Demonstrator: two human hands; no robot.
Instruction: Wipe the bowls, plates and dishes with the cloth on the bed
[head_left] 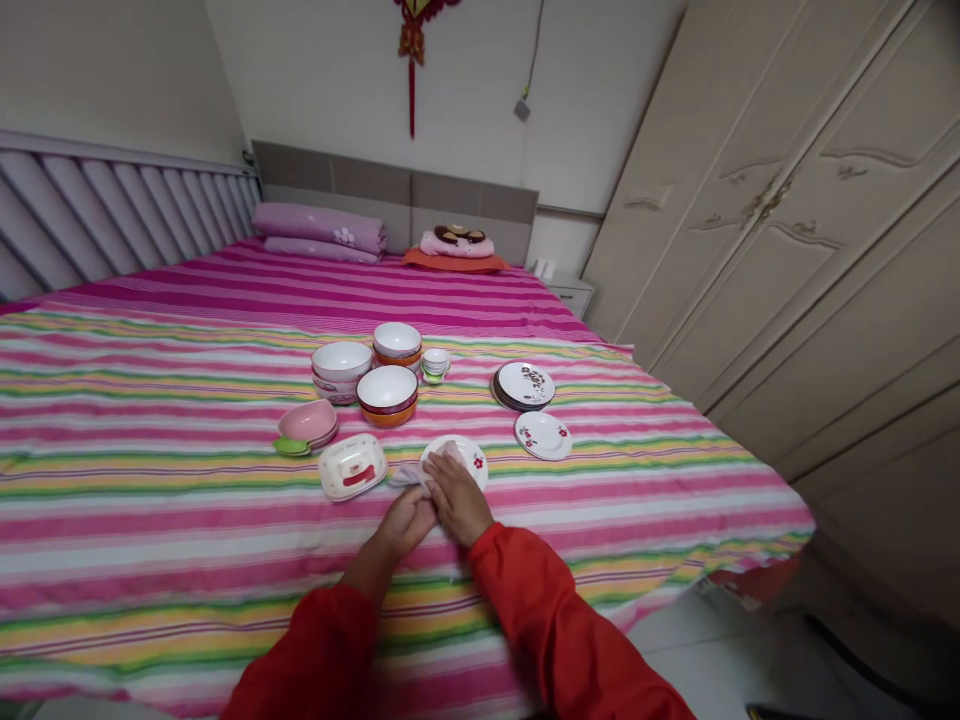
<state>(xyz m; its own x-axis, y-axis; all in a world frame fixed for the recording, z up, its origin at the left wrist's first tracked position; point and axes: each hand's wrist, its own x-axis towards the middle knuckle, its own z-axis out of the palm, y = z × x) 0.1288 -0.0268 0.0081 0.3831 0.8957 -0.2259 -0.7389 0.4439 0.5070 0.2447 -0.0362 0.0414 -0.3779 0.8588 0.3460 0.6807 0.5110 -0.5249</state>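
White cloth (406,477) bunches under the right hand (457,498), fingers together on a floral plate (471,456), left hand (405,522) curled beside.

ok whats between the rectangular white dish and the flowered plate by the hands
In the head view, a pale cloth lies there, running from the flowered plate to just short of the rectangular white dish.

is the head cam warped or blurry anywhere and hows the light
In the head view, wide-angle stretch bends the wardrobe and the headboard; light is soft and even, with only faint shadows by the bowls; no harsh glare, and the right hand looks sharp.
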